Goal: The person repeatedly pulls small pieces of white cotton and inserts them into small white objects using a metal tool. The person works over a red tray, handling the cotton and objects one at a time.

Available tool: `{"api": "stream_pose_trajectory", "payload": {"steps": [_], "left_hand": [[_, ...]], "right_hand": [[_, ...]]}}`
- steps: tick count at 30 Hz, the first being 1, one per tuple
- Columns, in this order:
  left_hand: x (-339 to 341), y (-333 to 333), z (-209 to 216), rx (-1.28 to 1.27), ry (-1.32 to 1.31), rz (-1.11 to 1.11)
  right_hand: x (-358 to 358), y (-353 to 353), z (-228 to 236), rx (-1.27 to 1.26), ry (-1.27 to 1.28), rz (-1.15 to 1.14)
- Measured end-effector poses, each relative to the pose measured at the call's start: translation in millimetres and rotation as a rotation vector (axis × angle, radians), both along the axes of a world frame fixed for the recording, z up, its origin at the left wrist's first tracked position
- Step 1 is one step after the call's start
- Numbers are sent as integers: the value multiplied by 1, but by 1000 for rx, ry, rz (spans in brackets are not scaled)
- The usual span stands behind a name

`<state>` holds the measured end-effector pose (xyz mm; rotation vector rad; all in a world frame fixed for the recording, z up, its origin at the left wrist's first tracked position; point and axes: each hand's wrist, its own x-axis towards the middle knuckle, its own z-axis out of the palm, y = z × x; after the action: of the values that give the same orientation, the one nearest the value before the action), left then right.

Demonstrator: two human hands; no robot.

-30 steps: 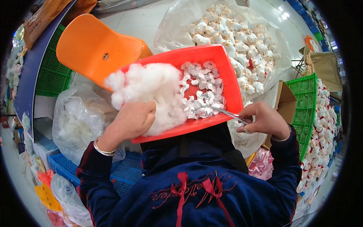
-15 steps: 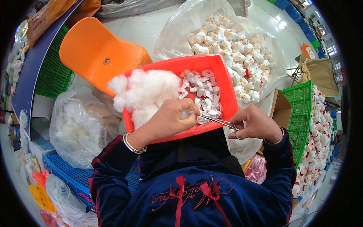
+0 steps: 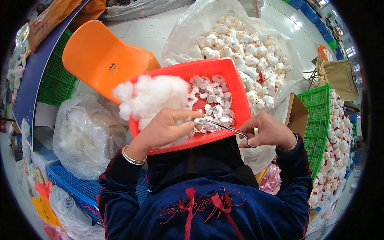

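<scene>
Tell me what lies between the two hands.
In the head view, a silver ring-handled tool extends from the right hand toward a small white piece in the left hand.

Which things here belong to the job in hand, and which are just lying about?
Apparently in use:
ring-handled forceps in right hand
white stuffing
small white pieces
red tub

Seemingly just lying about:
orange chair
blue crate
cardboard box

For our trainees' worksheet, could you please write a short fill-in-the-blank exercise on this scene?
The metal tool is held by its loops in the ____ hand.
The tray is coloured ____.
In it, white stuffing lies to the ____ of the small pale pieces.
The chair is coloured ____.
Missing words: right; red; left; orange.
</scene>
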<state>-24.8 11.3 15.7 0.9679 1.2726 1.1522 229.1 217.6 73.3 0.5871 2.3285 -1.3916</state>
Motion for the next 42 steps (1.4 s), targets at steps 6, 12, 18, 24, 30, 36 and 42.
{"api": "stream_pose_trajectory", "payload": {"steps": [6, 12, 18, 24, 30, 36, 42], "left_hand": [[1, 5, 2, -50, 85, 53], [10, 7, -4, 145, 492, 127], [29, 9, -16, 353, 800, 438], [31, 9, -24, 390, 575, 290], [24, 11, -10, 367, 642, 155], [13, 3, -5, 218, 451, 103], [-3, -6, -23, 262, 480, 261]], "right_hand": [[-3, -1, 3, 18, -23, 1], [-5, -4, 4, 16, -24, -11], [-6, -21, 2, -226, -37, -169], [4, -17, -2, -340, -106, -187], [5, -17, -3, -340, -111, -152], [10, -20, 1, -345, -131, -127], [14, -18, 5, -290, -135, -113]]}}
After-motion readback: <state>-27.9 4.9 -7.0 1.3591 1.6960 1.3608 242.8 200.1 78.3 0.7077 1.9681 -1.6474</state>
